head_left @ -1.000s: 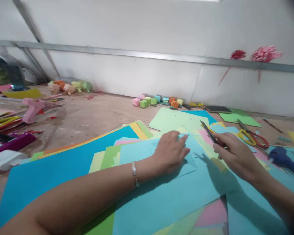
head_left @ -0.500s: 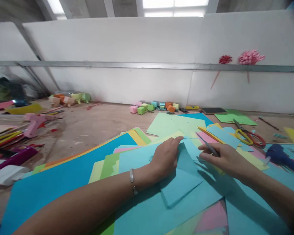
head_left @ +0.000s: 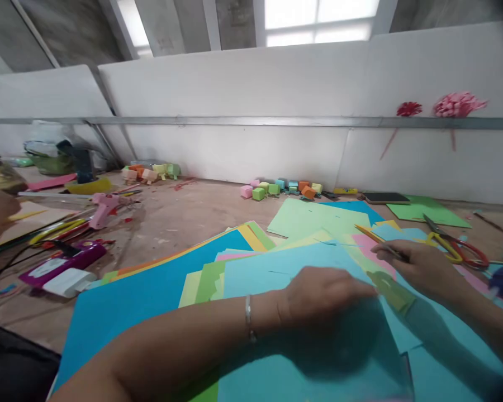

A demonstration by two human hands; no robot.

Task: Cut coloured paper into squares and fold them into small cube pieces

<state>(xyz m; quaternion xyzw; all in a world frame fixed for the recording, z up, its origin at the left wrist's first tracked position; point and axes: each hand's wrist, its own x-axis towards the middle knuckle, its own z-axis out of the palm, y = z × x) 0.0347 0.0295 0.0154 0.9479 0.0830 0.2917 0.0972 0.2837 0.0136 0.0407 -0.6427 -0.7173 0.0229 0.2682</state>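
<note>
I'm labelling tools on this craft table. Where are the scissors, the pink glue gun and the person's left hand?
scissors (head_left: 455, 249), head view, on the yellow handle loop.
pink glue gun (head_left: 103, 207), head view, on its body.
left hand (head_left: 322, 293), head view, on the back of the hand.
</note>
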